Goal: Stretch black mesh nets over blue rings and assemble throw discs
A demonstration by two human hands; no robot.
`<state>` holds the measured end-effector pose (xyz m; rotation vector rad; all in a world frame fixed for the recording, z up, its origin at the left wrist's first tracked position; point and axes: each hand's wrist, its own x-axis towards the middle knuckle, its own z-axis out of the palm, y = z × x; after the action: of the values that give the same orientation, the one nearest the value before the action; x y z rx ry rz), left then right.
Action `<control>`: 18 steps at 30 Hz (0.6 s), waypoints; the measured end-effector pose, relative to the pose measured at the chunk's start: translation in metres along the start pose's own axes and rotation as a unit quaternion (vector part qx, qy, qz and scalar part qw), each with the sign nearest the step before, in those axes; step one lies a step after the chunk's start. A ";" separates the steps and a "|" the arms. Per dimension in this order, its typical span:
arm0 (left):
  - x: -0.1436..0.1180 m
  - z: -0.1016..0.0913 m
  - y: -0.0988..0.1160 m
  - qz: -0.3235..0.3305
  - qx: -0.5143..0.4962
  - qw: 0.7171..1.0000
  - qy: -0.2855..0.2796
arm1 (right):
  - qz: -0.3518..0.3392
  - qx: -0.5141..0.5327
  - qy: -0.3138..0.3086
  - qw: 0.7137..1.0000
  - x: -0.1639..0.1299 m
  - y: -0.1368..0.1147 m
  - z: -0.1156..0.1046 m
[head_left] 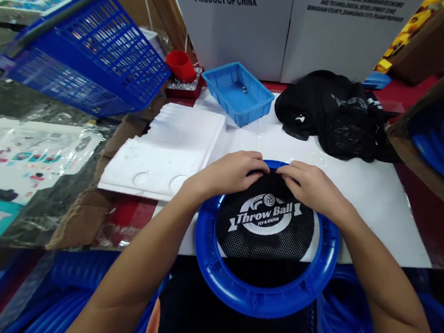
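Note:
A blue plastic ring (pixel 262 302) leans against the table's front edge, its lower part hanging over my lap. Inside it lies a black mesh net (pixel 263 246) printed with "Throw Ball". At the ring's far rim, my left hand (pixel 245 173) pinches the top edge of the net. Close beside it, my right hand (pixel 306 185) pinches the same edge, fingertips near those of the left. Around the net's lower edge there is a gap to the ring. More black nets (pixel 338 117) lie heaped at the back right.
A light blue tray (pixel 248 98) with small metal pieces stands behind the ring. White foam sheets (pixel 164 150) lie to the left, near a tilted blue basket (pixel 95 49) and a red cup (pixel 182 66). An open carton (pixel 440 140) holds blue rings at right. More blue rings (pixel 72 293) are stacked below the table.

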<state>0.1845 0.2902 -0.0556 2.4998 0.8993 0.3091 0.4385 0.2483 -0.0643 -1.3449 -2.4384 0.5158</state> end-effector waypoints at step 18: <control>0.001 -0.002 -0.002 0.010 -0.033 0.999 -0.003 | 0.013 0.032 0.016 0.999 0.003 0.001 0.002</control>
<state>0.1831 0.2926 -0.0545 2.4496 0.8486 0.3315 0.4367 0.2510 -0.0666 -1.3496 -2.3608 0.5688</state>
